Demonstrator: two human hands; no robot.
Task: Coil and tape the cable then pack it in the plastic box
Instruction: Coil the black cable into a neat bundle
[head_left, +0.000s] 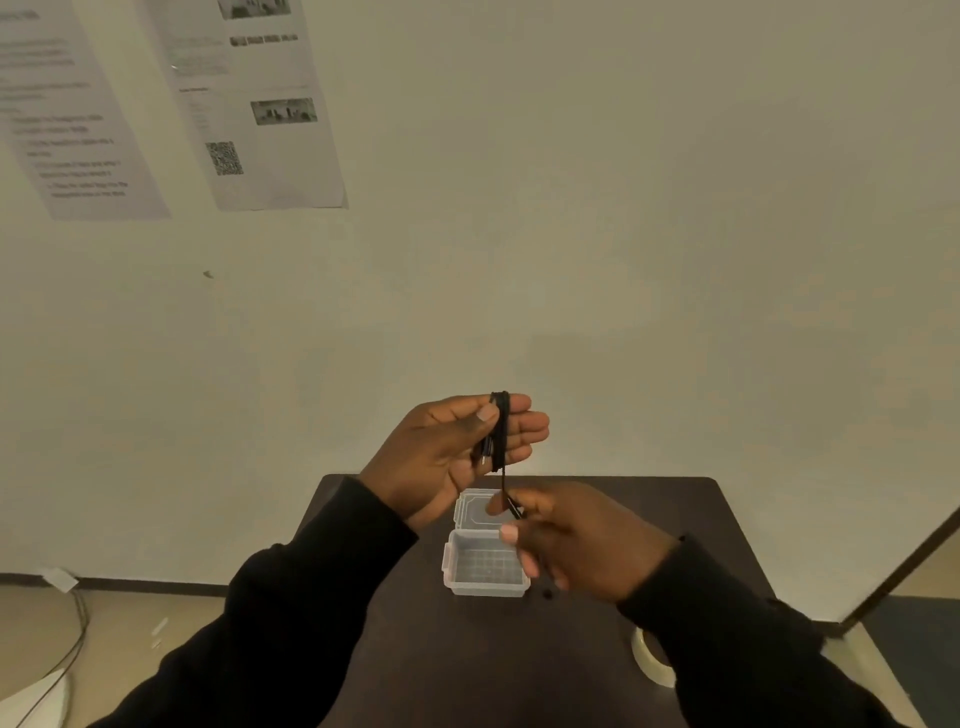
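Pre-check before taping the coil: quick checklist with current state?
1. Black cable coiled around left hand fingers: ok.
2. Loose tail pinched by right hand: ok, still unwound.
3. Clear plastic box open on dark table, lid back: ok.
4. Box interior free: ok.
5. Whitish tape roll within reach near right forearm: ok, partly hidden.
6. Tape end free: cannot tell.
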